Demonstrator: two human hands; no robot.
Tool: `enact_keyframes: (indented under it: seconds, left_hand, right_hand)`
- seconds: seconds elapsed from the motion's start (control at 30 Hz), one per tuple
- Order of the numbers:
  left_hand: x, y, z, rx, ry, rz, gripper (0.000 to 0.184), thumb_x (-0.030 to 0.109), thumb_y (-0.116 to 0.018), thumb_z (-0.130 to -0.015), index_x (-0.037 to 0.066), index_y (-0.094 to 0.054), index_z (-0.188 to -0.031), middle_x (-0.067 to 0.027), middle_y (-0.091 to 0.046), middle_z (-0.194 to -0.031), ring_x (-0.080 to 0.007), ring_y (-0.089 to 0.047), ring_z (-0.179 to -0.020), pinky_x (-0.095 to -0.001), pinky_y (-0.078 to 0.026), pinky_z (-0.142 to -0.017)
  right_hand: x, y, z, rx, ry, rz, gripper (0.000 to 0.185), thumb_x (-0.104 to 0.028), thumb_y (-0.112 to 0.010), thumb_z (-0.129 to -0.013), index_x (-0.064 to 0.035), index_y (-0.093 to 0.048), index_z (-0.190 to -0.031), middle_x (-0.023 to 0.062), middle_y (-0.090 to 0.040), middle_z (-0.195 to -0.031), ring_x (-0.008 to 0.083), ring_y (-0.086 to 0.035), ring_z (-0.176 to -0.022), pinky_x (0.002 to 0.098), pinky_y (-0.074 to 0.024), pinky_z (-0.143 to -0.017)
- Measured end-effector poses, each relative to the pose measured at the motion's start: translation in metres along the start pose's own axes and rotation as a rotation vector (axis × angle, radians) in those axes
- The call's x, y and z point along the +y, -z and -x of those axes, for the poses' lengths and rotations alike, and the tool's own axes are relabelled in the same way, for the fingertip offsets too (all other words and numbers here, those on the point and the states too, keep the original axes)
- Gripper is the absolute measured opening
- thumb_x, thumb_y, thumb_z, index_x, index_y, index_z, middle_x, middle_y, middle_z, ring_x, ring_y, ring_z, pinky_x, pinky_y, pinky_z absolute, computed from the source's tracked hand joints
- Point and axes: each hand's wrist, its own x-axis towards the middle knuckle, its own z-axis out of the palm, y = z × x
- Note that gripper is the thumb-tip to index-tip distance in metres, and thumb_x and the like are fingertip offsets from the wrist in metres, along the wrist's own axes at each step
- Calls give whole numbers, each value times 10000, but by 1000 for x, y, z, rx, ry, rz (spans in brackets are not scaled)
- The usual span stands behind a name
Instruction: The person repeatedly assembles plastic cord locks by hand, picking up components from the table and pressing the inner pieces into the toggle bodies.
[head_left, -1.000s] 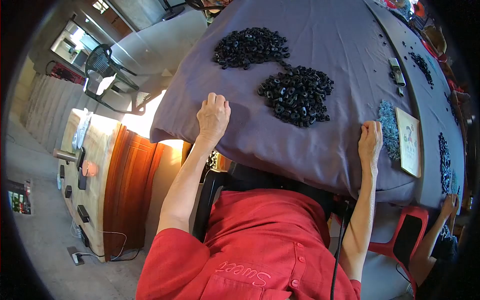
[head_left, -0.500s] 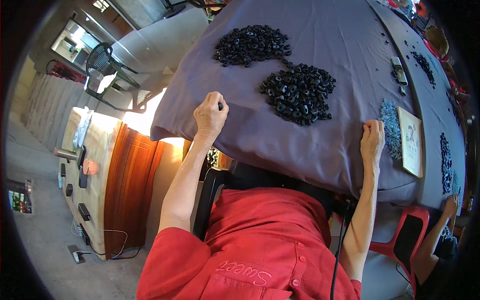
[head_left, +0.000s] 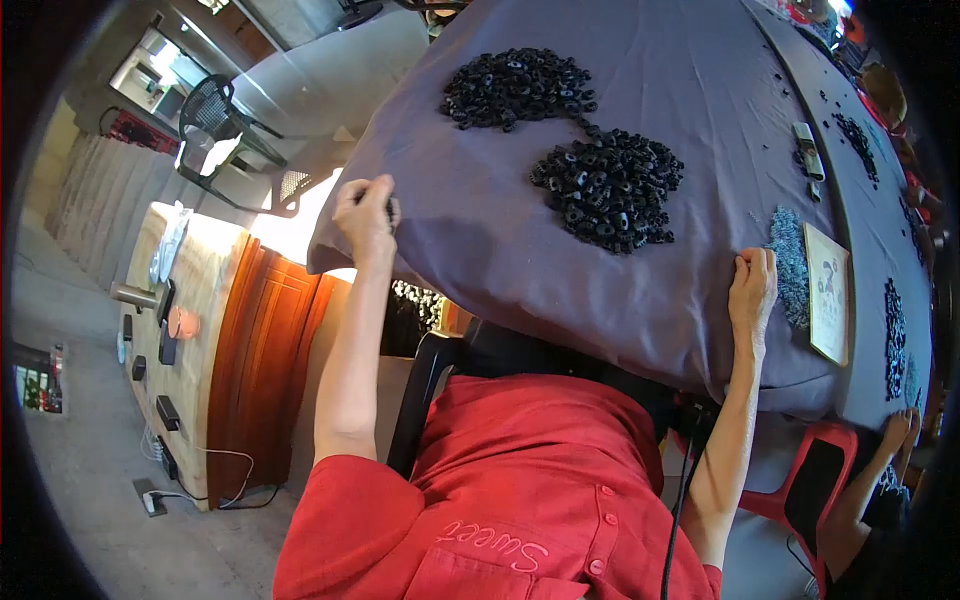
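My left hand [head_left: 367,214] is raised near the left edge of the grey-covered table [head_left: 500,235], its fingers closed around small black pieces that show only partly at the palm. My right hand [head_left: 752,285] is closed near the table's right front, beside a heap of small blue-grey pieces [head_left: 789,265]; what its fingers pinch is too small to make out. Between my hands lies a pile of black ring-like pieces [head_left: 612,190]. A second black pile [head_left: 517,88] touches it at the upper left.
A pale printed board [head_left: 826,293] lies right of the blue-grey heap. Another person's hand [head_left: 902,428] is at the far right edge, near a black strip of pieces [head_left: 894,340]. A red chair [head_left: 832,440] stands at the lower right, a wooden cabinet [head_left: 265,350] at the left.
My left hand has moved left and turned, away from the black piles, with black pieces showing in it. My right hand has stayed almost in place. The view has shifted slightly.
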Motion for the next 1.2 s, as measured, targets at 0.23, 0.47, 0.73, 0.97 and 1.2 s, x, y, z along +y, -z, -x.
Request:
enact_keyframes:
  seconds: [0.23, 0.47, 0.73, 0.97, 1.2]
  left_hand:
    - [-3, 128, -29, 368, 84, 183, 154, 38, -613, -775, 41, -459, -781, -63, -482, -590, -149, -493, -447, -263, -339, -332]
    - [-111, 188, -18, 471, 156, -120, 193, 67, -640, -774, 49, -471, -682, -49, -510, -543, -128, -445, -374, -271, -336, -331]
    - [-219, 212, -64, 170, 72, -644, 221, 192, -557, -870, -7, -621, -942, -90, -638, -845, -171, -582, -795, -302, -472, -709]
    - [-253, 217, -92, 17, -144, -747, 292, 195, -508, -851, -4, -577, -1055, -125, -592, -1050, -250, -552, -984, -354, -482, -811]
    - [-234, 207, -106, 97, -185, -764, 295, 193, -507, -845, -2, -575, -1056, -130, -589, -1058, -259, -548, -992, -360, -484, -812]
  right_hand:
    - [5, -4, 0, -22, 10, 17, 51, -45, -529, -824, -7, -533, -858, 150, -522, -857, 332, -522, -807, 406, -424, -704]
    - [7, -6, -1, -25, 37, 54, 55, -41, -526, -822, -4, -532, -863, 148, -525, -861, 326, -522, -813, 401, -424, -718]
    - [6, -4, 1, -51, 16, 54, 72, -52, -515, -837, -1, -533, -886, 138, -530, -876, 321, -525, -825, 392, -427, -729]
    - [9, -6, 2, -64, 8, 67, 72, -57, -509, -847, -5, -530, -892, 139, -528, -875, 313, -527, -819, 392, -426, -732]
    - [7, -4, 1, -69, 9, 85, 80, -59, -505, -849, 0, -530, -897, 144, -534, -878, 314, -530, -827, 394, -427, -735]
